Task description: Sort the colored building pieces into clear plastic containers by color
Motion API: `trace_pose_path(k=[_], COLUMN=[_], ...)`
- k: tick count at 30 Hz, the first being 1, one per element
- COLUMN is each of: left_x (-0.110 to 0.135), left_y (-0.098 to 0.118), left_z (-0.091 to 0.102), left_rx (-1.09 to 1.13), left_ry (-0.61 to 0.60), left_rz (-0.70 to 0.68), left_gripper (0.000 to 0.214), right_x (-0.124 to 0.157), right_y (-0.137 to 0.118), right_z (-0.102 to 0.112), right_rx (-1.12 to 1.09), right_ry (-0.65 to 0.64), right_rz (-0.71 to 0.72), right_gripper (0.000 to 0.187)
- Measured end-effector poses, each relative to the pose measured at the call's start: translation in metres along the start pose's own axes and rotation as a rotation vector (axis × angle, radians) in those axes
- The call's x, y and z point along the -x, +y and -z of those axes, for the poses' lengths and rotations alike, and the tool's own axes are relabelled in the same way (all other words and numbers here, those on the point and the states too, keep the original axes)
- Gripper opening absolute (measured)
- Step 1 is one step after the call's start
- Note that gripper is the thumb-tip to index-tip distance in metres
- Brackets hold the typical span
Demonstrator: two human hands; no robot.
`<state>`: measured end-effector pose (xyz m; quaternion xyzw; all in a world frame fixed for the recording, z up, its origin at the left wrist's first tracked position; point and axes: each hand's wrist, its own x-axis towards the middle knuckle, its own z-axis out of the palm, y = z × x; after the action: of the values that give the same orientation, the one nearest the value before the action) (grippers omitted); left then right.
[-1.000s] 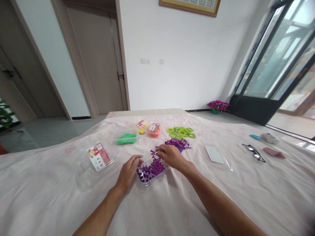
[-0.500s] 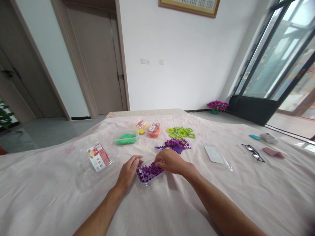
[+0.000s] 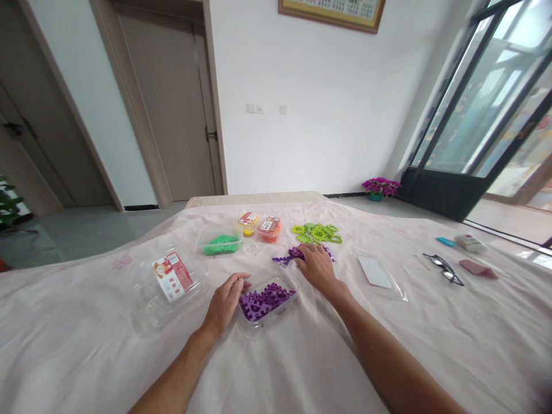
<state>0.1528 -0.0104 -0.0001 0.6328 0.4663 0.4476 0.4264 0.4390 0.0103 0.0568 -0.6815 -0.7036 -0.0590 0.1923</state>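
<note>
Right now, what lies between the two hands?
Head view: the clear tray of purple pieces, its left rim touched by the left hand; the right hand rests on the loose purple pile beyond.

The pieces (image 3: pixel 264 298) in the clear tray (image 3: pixel 255 329) are purple, as is the loose pile (image 3: pixel 286 257). The scattered pieces (image 3: pixel 318 233) are lime green, one tub (image 3: pixel 219 244) holds bright green, another tub (image 3: pixel 269 229) orange. The sheet (image 3: pixel 86 339) is pale pink with faint flower prints.

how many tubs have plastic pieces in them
4: the purple tub by the left hand, the green tub behind it, and the yellow tub and orange tub further back, both lidded.
</note>
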Motion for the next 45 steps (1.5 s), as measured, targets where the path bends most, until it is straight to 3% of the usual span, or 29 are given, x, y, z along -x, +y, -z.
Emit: trace_pose_path(k=[4, 15, 18, 21, 24, 32, 38, 45], left_x=[0.000, 0.002, 0.002, 0.001, 0.001, 0.001, 0.000, 0.000], left_y=[0.000, 0.005, 0.004, 0.003, 0.003, 0.005, 0.002, 0.000], left_z=[0.000, 0.001, 0.000, 0.000, 0.000, 0.000, 0.000, 0.000], left_rx=[-0.001, -0.013, -0.012, -0.010, -0.012, -0.020, -0.023, -0.015], left_ry=[-0.011, -0.001, 0.000, -0.005, -0.002, 0.007, 0.011, 0.003], left_rz=[0.004, 0.012, 0.010, 0.002, 0.002, 0.003, -0.004, 0.006], left_gripper=[0.047, 0.046, 0.046, 0.047, 0.047, 0.046, 0.045, 0.045], right_x=[0.003, 0.012, 0.013, 0.014, 0.013, 0.015, 0.014, 0.013], right_y=[0.014, 0.013, 0.014, 0.017, 0.021, 0.021, 0.021, 0.027], right_z=[-0.012, -0.022, -0.024, -0.029, -0.034, -0.031, -0.027, -0.032], right_rx=[0.116, 0.026, 0.016, 0.055, 0.060, -0.019, -0.051, -0.113], right_ry=[-0.088, -0.057, 0.017, 0.098, 0.069, 0.021, 0.004, 0.027], right_rz=[-0.051, 0.097, 0.057, -0.019, -0.092, 0.027, 0.040, -0.041], right_gripper=[0.038, 0.029, 0.032, 0.047, 0.057, 0.041, 0.029, 0.039])
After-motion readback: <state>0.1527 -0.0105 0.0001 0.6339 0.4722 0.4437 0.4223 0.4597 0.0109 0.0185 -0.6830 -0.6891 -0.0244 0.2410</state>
